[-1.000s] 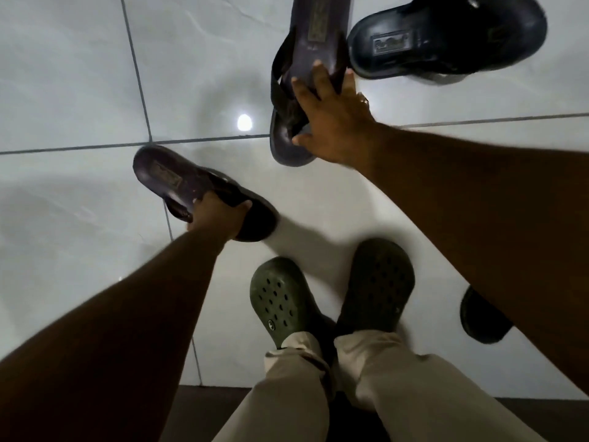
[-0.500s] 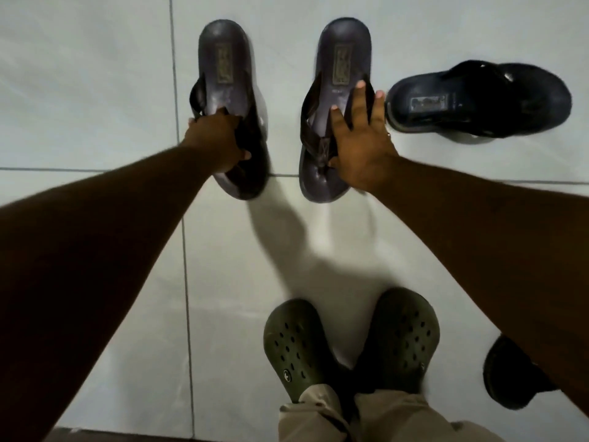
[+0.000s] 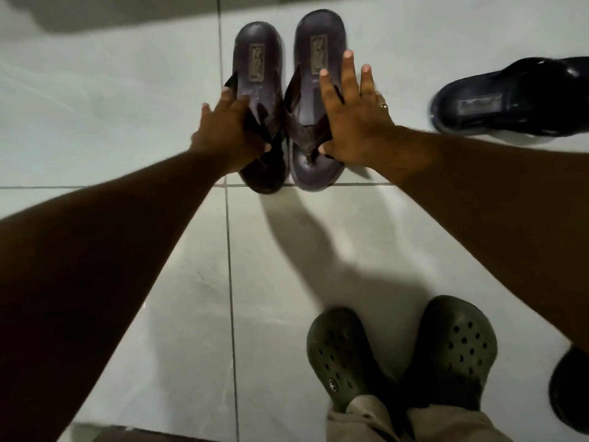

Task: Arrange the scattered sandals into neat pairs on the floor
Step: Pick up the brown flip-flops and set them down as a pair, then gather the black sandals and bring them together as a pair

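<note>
Two dark brown sandals lie side by side and touching on the pale tiled floor, toes pointing toward me. My left hand (image 3: 229,132) curls around the straps of the left brown sandal (image 3: 258,74). My right hand (image 3: 350,119) lies flat with its fingers spread against the outer side of the right brown sandal (image 3: 315,59), thumb at the toe post. A black sandal (image 3: 510,103) lies crosswise to the right, apart from the pair. Part of another black sandal (image 3: 570,387) shows at the lower right edge.
My own feet in dark green clogs (image 3: 398,355) and khaki trousers stand at the lower right. Grout lines (image 3: 228,250) cross the floor tiles. A dark strip of floor edge (image 3: 143,433) runs along the bottom, and a shadow falls across the top left.
The two brown sandals have been pushed together until they touch. My right hand has flattened and spread its fingers along its sandal. The left hand still grips the straps.
</note>
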`<control>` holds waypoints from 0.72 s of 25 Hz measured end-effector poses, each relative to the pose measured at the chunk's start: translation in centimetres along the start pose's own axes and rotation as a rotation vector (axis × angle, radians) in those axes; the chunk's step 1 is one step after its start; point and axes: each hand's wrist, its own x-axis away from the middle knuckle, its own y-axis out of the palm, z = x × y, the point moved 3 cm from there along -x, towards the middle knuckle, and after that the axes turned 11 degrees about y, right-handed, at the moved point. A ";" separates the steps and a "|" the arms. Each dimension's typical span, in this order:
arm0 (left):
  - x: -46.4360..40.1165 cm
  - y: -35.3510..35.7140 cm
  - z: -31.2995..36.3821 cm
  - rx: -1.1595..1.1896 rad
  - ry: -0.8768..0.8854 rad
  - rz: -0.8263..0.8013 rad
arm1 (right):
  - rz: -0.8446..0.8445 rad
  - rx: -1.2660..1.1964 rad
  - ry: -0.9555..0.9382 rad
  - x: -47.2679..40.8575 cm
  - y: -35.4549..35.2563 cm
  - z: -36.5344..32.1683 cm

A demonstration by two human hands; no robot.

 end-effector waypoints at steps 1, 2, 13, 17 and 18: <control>0.6 -0.6 0.3 0.006 -0.031 0.043 | 0.010 -0.031 0.022 1.0 -0.8 1.4; 1.3 -1.0 1.0 -0.005 -0.053 0.081 | 0.015 -0.046 0.054 2.2 -1.6 3.2; -2.8 6.1 30.1 -0.036 0.501 -0.035 | -0.183 -0.224 1.117 32.8 2.6 36.1; -8.5 10.4 35.2 -0.148 0.529 -0.262 | -0.359 -0.547 1.436 40.6 9.3 37.9; -9.2 12.0 35.8 -0.226 0.514 -0.327 | -0.339 -0.666 1.448 40.9 10.7 37.4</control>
